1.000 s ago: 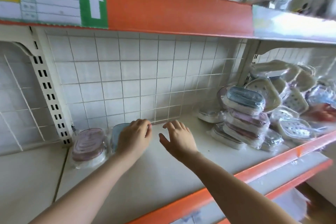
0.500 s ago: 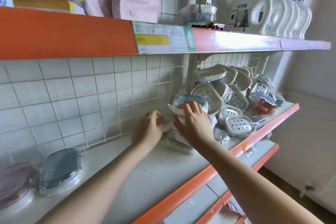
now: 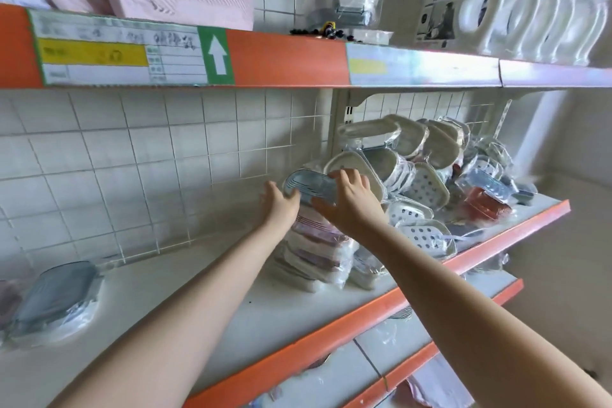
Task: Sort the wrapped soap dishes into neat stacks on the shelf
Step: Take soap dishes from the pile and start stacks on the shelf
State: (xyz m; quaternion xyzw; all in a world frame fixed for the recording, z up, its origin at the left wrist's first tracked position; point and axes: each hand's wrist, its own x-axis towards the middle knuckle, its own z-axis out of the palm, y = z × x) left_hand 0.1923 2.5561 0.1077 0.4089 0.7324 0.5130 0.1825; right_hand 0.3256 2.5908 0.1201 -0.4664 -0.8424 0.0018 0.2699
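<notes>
Blue soap dish point(image 3: 306, 187): wrapped, sitting on top of the stack of pink and white wrapped dishes point(image 3: 318, 248) that stands against the tiled back wall, mid-shelf.
Long axis: runs roughly left to right along the shelf, tilted a little, its left end nearer the wall and slightly higher.
Left hand point(image 3: 281, 205): at the dish's left end, fingers partly curled, touching or almost touching the wrapper; whether it has actually closed on it cannot be told.
Right hand point(image 3: 351, 202): over the dish's right end, fingers spread and laid across the top, thumb reaching under towards the front edge; a loose cupping, not a firm pinch, as far as shows.
Bearing from grip: dish lies between the two hands, one at each end of the long axis; neither hand is clearly the nearer.
Judged step: taking the top dish off the stack with both hands, probably to carry it left.
Matching dish point(image 3: 53, 300): another blue wrapped one lies flat at the far left of the shelf point(image 3: 205, 291), well apart from the stack.
Loose heap point(image 3: 430, 175): white perforated dishes piled untidily just right of the stack, some leaning on edge.
Risk: judged that the slippery wrap may let the dish slide, or the leaning white dish behind the right hand tip.
</notes>
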